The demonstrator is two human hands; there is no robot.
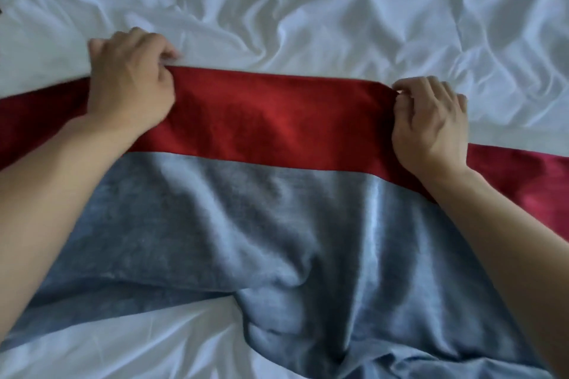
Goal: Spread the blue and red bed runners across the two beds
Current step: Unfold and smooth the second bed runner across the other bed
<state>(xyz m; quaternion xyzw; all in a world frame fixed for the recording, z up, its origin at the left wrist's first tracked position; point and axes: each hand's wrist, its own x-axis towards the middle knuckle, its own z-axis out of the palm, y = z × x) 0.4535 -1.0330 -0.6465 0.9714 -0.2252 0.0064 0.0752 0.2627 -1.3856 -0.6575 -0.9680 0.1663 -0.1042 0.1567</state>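
Note:
A bed runner lies across the white bed sheet (308,9). Its far band is red (277,117) and its near, wider part is blue-grey (246,224), bunched into folds at the lower middle. My left hand (129,83) grips the far red edge at the left, fingers curled over it. My right hand (431,120) pinches the same red edge at the right. Between the two hands the red edge runs taut and nearly straight. The runner's ends run out of view on both sides.
Wrinkled white bedding fills the far half of the view and shows again at the lower left (123,348). My bare forearms reach in from both lower corners over the runner.

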